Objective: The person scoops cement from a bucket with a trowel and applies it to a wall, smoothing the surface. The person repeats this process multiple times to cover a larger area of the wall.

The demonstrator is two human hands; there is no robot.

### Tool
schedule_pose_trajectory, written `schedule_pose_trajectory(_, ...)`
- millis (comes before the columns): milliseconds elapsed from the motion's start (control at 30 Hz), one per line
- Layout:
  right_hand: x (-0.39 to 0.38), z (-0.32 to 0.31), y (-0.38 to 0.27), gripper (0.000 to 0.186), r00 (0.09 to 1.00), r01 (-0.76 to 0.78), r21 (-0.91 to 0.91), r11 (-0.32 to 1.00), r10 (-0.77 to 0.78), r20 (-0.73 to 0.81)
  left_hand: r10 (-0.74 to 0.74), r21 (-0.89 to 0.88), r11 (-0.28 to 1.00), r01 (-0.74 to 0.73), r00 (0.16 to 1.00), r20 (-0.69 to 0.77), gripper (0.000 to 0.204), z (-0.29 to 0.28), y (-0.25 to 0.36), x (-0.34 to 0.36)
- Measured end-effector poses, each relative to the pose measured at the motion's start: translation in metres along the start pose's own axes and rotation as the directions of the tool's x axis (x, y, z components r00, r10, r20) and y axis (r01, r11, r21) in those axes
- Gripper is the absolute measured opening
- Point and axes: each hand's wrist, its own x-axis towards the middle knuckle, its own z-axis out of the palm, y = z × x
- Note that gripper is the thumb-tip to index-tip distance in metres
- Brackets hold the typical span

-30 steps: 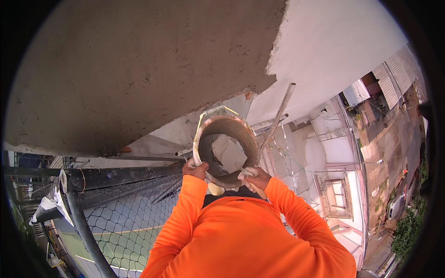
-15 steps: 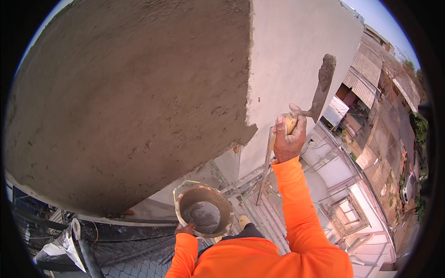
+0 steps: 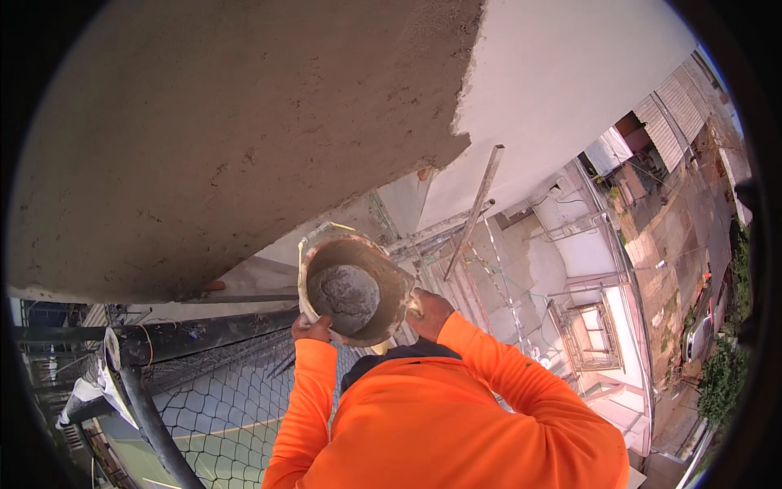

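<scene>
A bucket with grey wet mortar in its bottom is held in front of my body, its mouth tipped up toward me. My left hand is closed on the bucket's near left rim. Against the bucket's right side is my right hand, fingers curled around the trowel's pale handle; the bucket and hand hide its blade. Beyond the bucket rises a wall with a large area of brown fresh plaster, bordering a smooth pale surface on the right.
A metal bar slants up right of the bucket. Dark pipes and wire netting lie at lower left. Far below on the right are a window frame, a corrugated roof and a parked car.
My right hand has come down from the pale wall to the bucket's right side, bringing the trowel. The bucket sits higher in view, still in my left hand.
</scene>
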Motion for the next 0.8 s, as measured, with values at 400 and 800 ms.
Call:
schedule_pose_trajectory(400,0.026,0.028,0.035,0.034,0.833,-0.552,0.459,0.697,0.431,0.347,0.304,0.211,0.918,-0.336,0.938,0.169,0.027,0.057,0.014,-0.019)
schedule_pose_trajectory(800,-0.029,-0.025,0.012,0.026,0.9,-0.432,0.87,0.238,0.053,0.432,-0.202,0.132,0.974,0.186,0.971,0.125,0.013,0.09,0.019,-0.009)
